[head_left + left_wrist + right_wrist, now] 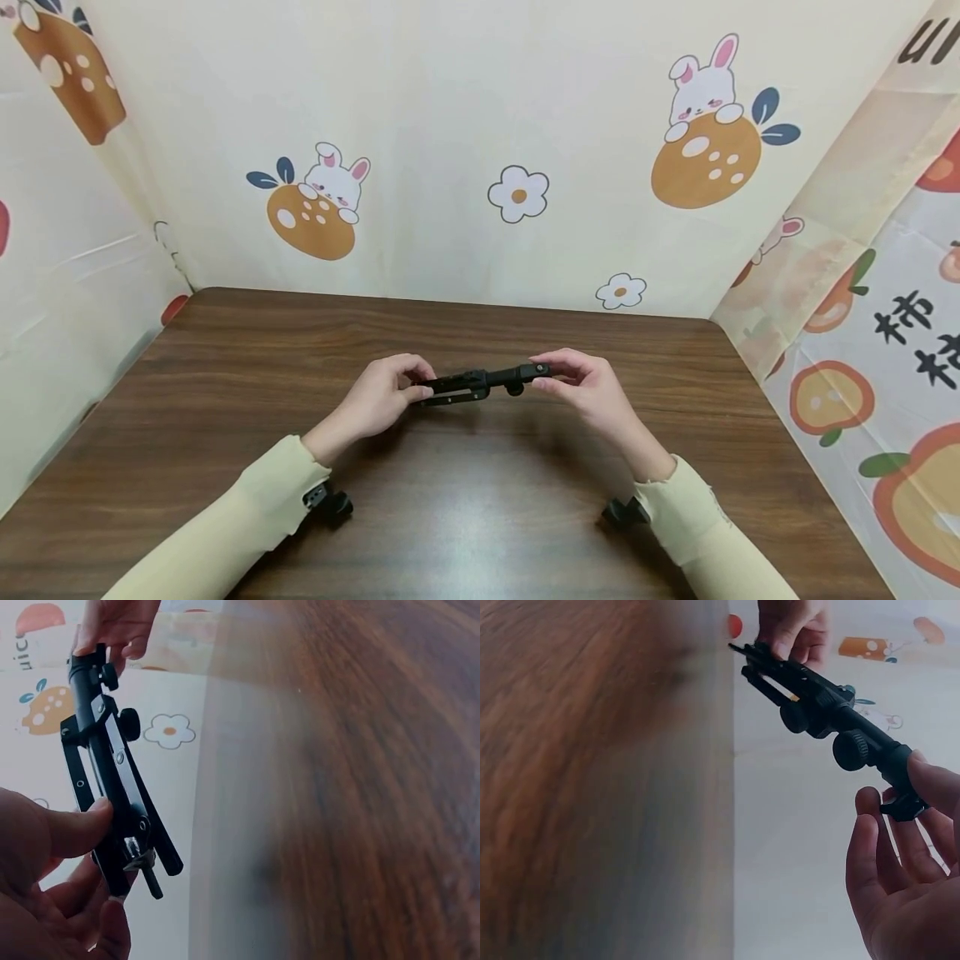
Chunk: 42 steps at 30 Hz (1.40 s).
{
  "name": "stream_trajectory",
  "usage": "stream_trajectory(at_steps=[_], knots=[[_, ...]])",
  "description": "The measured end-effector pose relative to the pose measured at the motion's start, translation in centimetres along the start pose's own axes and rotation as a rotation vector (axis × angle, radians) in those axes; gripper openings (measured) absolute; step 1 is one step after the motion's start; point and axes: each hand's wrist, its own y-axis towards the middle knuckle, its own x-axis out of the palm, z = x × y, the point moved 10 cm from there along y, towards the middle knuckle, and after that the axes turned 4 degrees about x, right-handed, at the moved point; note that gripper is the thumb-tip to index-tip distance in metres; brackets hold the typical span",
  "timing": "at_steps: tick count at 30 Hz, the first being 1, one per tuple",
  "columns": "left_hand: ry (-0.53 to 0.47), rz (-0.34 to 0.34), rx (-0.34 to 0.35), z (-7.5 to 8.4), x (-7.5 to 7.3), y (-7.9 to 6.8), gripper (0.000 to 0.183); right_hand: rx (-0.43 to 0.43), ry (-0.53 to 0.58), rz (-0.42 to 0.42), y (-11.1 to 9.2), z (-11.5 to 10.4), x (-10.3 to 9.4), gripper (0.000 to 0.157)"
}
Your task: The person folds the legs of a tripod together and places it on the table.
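Between both hands, raised above the table, is a folded black mini tripod [480,383], lying nearly level in the head view. My left hand [386,394] grips its leg end, the thumb pressed along the legs in the left wrist view. At the opposite end, my right hand [588,389] pinches the head of the tripod between thumb and fingers. Round black knobs [851,751] stick out from the side of the tube. In the left wrist view the folded legs [79,776] lie alongside the center tube, and a thin metal pin [152,883] protrudes at the bottom.
The brown wooden table [465,517] spreads under both hands. Behind it hangs a pale curtain [442,100] printed with rabbits and flowers, and printed cloth [847,308] borders the right side. Small black devices [327,504] are strapped at both wrists.
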Motion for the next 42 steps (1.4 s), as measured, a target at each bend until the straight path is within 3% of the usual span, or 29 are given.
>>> stream_trajectory(at_steps=[8, 13, 27, 33, 42], knots=[[-0.001, 0.030, -0.005, -0.5, -0.3, 0.2, 0.014, 0.077, -0.012, -0.003, 0.4, 2.0, 0.0, 0.029], [0.015, 0.054, -0.010, -0.9, -0.7, 0.4, 0.013, 0.120, -0.087, 0.006, 0.8, 3.2, -0.1, 0.028], [0.034, -0.016, -0.079, -2.5, 0.3, 0.9, 0.015, 0.191, -0.271, -0.017, 1.4, 5.6, 0.1, 0.026], [0.039, -0.045, -0.084, -2.5, 0.6, 0.9, 0.015, 0.226, -0.260, -0.033, 1.4, 6.4, 0.1, 0.028], [-0.015, -0.049, -0.109, -2.8, 0.7, 0.7, 0.016, 0.213, -0.204, -0.062, 1.4, 6.4, 0.4, 0.030]])
